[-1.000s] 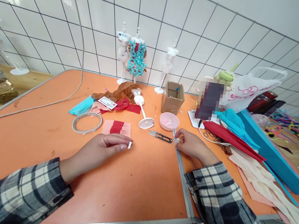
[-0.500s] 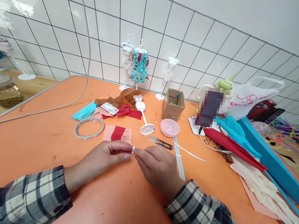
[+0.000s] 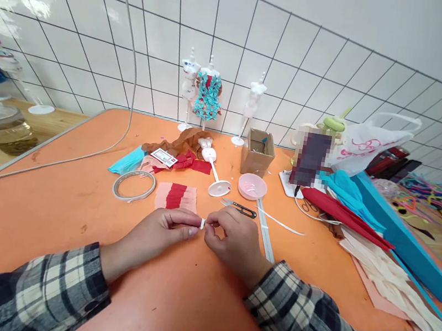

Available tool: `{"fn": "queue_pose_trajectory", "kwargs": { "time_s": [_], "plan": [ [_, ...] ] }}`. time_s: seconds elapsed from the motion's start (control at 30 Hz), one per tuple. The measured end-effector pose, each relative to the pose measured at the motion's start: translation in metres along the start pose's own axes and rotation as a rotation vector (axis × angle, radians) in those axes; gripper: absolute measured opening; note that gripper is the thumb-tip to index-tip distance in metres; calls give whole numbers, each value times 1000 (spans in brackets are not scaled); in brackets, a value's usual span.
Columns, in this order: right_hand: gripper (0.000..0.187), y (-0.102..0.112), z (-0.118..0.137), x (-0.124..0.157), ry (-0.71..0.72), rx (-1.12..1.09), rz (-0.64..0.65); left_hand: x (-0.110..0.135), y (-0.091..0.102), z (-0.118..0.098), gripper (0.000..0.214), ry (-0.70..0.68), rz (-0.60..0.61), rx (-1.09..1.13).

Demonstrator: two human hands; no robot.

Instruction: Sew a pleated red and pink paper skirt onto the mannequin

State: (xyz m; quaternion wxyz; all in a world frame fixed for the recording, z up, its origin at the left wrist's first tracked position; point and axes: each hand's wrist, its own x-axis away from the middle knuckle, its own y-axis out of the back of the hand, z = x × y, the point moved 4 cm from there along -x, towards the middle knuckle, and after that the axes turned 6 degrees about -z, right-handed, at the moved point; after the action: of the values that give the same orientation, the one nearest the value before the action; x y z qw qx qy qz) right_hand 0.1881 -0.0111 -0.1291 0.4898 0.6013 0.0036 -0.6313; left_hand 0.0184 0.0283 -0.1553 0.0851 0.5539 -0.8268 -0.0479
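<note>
My left hand (image 3: 168, 231) pinches a small white piece (image 3: 202, 224) between thumb and fingers; it looks like a short bit of tape or strip. Just to its right, my right hand (image 3: 232, 240) is closed in a pinch, its fingertips close to the white piece; what lies in them is too small to make out. Behind the left hand lies a flat pink crepe-paper piece with a red band (image 3: 176, 197). Black-handled thread snips (image 3: 241, 208) rest just beyond the right hand. A roll of tape (image 3: 134, 186) lies to the left of the banded paper.
A white mini dress form (image 3: 213, 173) lies on its side near a pink bowl (image 3: 252, 187) and a cardboard box (image 3: 257, 153). Several dress forms stand by the wall, one in a turquoise outfit (image 3: 208, 96). Crepe paper (image 3: 347, 219) and a phone on a stand (image 3: 310, 157) sit right.
My right fingertips have drawn slightly away from my left hand, so more of the small white piece shows. The camera view has shifted a little.
</note>
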Motion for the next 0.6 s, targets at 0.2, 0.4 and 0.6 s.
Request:
{"fn": "queue_pose_trajectory", "kwargs": {
  "time_s": [0.2,0.4,0.6],
  "plan": [
    [14,6,-1,0,111,-29,32,0,1,5,31,96,-47,155],
    [14,7,-2,3,88,-43,112,1,-3,2,30,57,60,86],
    [9,-3,-9,3,-237,-205,103,0,-3,-4,26,-112,33,-109]
  ]
}}
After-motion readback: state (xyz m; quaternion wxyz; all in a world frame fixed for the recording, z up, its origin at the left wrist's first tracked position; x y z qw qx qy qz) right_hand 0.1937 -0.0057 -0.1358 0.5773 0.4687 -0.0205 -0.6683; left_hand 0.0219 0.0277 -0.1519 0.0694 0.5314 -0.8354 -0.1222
